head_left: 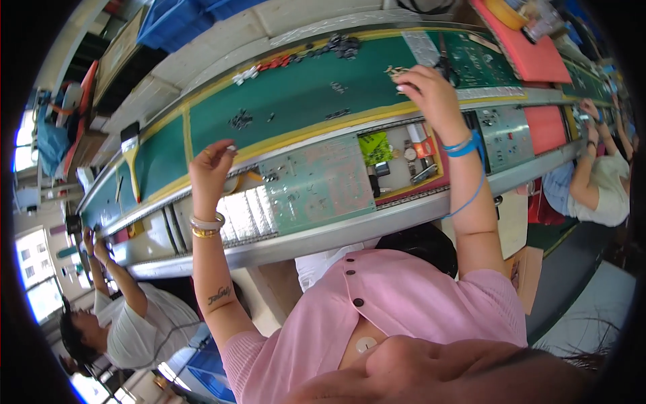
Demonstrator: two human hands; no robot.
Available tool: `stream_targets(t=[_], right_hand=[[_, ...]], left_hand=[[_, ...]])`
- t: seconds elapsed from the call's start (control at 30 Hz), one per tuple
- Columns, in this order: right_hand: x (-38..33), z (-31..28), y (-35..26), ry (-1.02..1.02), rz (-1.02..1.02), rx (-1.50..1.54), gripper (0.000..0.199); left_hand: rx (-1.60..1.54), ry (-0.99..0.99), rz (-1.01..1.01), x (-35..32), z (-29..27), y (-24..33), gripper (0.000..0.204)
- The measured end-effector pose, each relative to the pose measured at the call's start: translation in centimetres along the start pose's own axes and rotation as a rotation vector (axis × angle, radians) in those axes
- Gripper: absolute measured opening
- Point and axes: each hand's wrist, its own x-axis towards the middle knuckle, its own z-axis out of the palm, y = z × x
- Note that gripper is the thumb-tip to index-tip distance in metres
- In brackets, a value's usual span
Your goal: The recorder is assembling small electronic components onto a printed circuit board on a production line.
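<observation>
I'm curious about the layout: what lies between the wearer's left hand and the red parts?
The head view shows a cluster of dark parts there, on the green surface.

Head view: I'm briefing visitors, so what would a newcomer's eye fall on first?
Probably the green work surface across the upper middle, with small white, red and black parts along its far edge. Next, the bright blue wrist strap below the right hand, which is at small tan pieces on the right. A black-bristled brush lies at left.

Brush (132,161) left on bench (296,87), parts (394,69) at right hand (428,87), circuit board (323,176) nearer (box (410,189) right)
</observation>
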Motion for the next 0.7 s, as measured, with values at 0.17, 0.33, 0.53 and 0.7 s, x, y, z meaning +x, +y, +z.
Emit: stream_targets(t=[0.17, 0.33, 0.53, 0.7], right_hand=[[-1.5, 1.4, 1.3, -0.115, -0.007, -0.12, 0.011], [-1.3, 2.2, 0.7, -0.137, -0.004, -0.16, 0.012], [-1.5, 2.4, 0.8, -0.127, 0.037, -0.218, 0.013], [-1.4, 2.4, 0.8, -0.083, 0.08, -0.187, 0.009]], left_hand=[[0.241, -0.008, 0.252, -4.3, 1.8, 1.9, 0.016], [0.493, -0.024, 0.344, -4.6, 3.7, 2.0, 0.01], [0.699, -0.101, 0.537, -3.1, 4.6, 2.4, 0.009], [0.762, -0.136, 0.524, -3.0, 4.9, 3.0, 0.008]])
